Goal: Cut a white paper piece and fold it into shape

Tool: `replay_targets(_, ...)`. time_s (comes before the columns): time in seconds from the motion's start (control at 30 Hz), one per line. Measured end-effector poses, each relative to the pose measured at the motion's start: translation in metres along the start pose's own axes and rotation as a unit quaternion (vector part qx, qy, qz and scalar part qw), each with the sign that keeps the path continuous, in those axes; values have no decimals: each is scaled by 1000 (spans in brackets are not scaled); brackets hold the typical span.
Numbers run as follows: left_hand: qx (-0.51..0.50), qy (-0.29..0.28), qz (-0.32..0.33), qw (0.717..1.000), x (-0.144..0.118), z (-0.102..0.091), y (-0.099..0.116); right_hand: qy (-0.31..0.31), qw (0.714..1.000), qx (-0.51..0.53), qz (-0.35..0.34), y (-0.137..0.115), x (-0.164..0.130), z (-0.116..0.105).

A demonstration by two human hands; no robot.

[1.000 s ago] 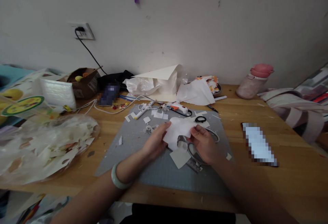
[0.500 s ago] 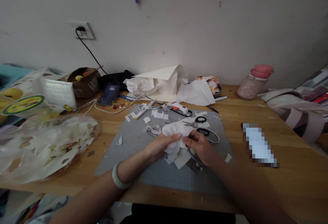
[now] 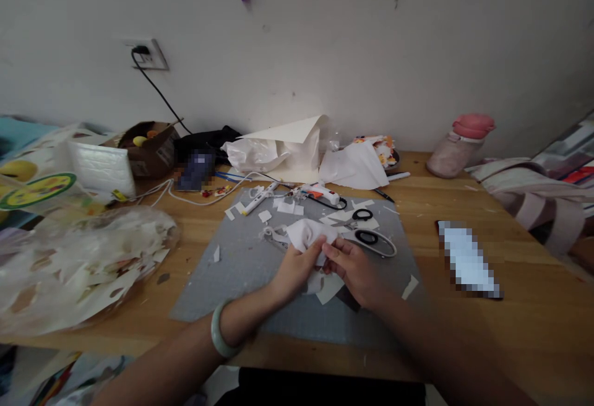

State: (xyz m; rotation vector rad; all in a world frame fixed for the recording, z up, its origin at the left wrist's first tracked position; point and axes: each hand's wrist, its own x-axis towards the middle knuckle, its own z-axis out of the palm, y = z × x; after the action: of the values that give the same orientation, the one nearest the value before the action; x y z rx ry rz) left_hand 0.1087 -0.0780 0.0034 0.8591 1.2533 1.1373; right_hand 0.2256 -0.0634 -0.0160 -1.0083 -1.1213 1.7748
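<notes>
Both of my hands meet over the grey cutting mat point(image 3: 223, 294), closed on one soft white piece point(image 3: 306, 233) that looks like fabric or thin foam sheet. My left hand point(image 3: 297, 270) pinches it from the left, thumb on top. From the right, my right hand point(image 3: 355, 270) grips its edge, fingertips close to the left thumb. The piece is folded and bunched, and its lower part is partly hidden by my fingers. Just beyond my right hand lie scissors point(image 3: 369, 237) with black-lined handles. Paper scraps point(image 3: 290, 207) are scattered around, some directly beneath my hands.
A white glue gun point(image 3: 325, 194) lies at the mat's far edge, with a white pen-like tool point(image 3: 260, 198) to its left. A phone point(image 3: 468, 260) and a pink-lidded bottle point(image 3: 459, 146) stand right. A plastic bag of scraps point(image 3: 83, 270) covers the left side.
My hands have drawn closer together, and the white piece is more folded between them. My left hand has turned more upright. The view has shifted slightly.
</notes>
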Motion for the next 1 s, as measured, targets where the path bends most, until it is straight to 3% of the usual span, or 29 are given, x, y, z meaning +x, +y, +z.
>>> replay_targets(0.27, -7, -35, 27, 999, -1, 1, -3, -33, 996, -75, -40, 1, -1, 2)
replay_targets(0.47, -87, -34, -15, 996, -1, 2, -10, -59, 992, -99, -45, 2, 1, -2)
replay_targets(0.8, -179, -61, -63, 980, 1, 1, -7, -82, 995, 45, 22, 4, 5, -6)
replay_targets(0.9, -231, -66, -88, 967, 6, -2, -3, -103, 989, 107, 13, -7, 1, -2)
replay_targets(1.0, -247, -43, -71, 965, 10, -3, -4, -112, 989, 95, -12, -12, -1, 0)
